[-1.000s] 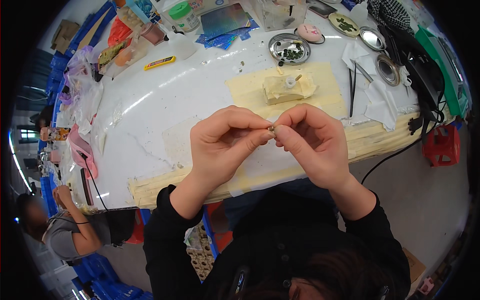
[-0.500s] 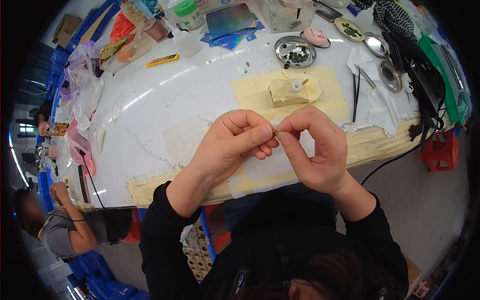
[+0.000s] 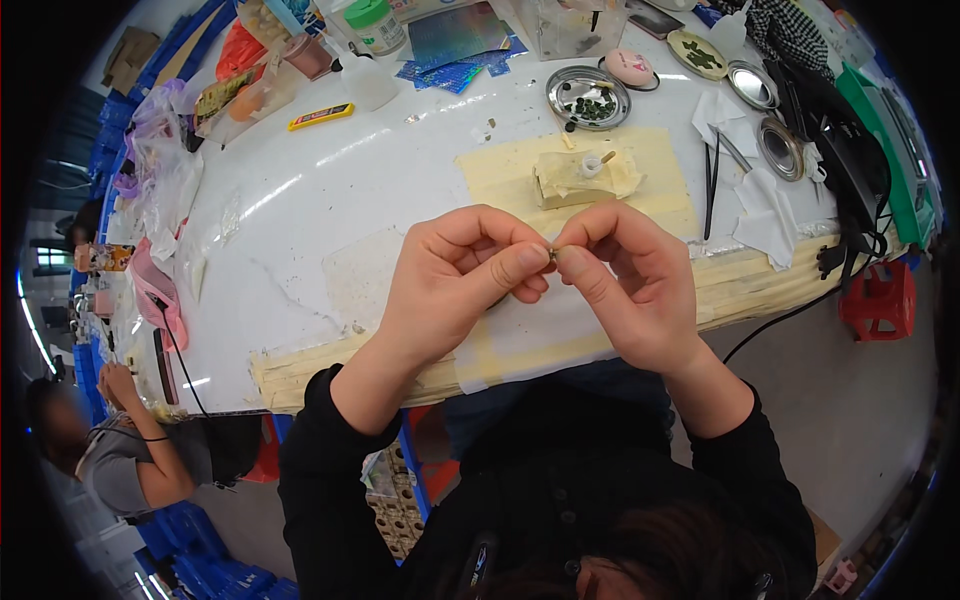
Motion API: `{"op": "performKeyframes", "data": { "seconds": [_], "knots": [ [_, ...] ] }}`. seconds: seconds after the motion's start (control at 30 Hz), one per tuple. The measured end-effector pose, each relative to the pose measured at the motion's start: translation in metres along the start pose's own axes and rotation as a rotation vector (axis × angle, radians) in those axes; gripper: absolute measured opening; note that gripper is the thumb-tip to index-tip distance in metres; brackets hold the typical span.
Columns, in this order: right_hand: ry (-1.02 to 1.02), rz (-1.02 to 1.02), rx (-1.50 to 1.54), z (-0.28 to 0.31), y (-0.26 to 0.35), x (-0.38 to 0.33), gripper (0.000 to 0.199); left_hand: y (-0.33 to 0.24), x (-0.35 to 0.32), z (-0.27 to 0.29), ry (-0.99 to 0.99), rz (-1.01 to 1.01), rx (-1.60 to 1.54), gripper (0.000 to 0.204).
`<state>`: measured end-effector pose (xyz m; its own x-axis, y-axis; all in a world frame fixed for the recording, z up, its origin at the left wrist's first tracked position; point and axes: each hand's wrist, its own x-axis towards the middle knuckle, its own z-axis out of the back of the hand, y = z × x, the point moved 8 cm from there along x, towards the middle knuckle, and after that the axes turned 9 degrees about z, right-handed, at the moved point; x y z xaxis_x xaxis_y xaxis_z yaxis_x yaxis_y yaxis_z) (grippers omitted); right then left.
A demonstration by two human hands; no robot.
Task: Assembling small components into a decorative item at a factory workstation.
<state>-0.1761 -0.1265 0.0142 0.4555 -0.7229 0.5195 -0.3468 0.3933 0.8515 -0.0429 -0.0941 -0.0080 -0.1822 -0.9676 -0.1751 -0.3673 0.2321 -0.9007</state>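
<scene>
Within the last 1 second, I rolled my left hand until its thumb lay uppermost, apparently re-seating the tiny gold-toned piece. The piece sat between my 2 hands, above the white paper; left and right hand each pinched it, nearly closed, hiding most of it. Beyond lay the tape-covered block, metal dish and black tweezers, clear of my grip.

Small piece: mostly covered, too small to identify
Co-worker's head: blurred
Checked cloth: cut off by top edge
</scene>
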Motion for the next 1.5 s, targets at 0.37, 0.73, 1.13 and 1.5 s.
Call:
{"op": "performKeyframes", "data": {
  "seconds": [0.37,0.73,1.13,1.5],
  "knots": [
    [0.003,-0.268,0.211,-0.004,-0.011,-0.004,0.009,-0.049,-0.032,-0.027,-0.284,-0.815,1.015,0.021],
    [-0.036,-0.045,-0.087,-0.001,0.002,-0.001,0.007,-0.047,-0.045,-0.047,-0.362,-1.025,1.362,0.023],
    [0.06,0.241,-0.51,-0.001,0.022,0.01,0.009,-0.009,-0.012,-0.002,-0.186,-0.07,0.326,0.011],
    [0.079,0.28,-0.522,-0.001,0.023,0.01,0.014,-0.006,-0.013,0.0,-0.183,-0.07,0.349,0.011]
  ]
}}
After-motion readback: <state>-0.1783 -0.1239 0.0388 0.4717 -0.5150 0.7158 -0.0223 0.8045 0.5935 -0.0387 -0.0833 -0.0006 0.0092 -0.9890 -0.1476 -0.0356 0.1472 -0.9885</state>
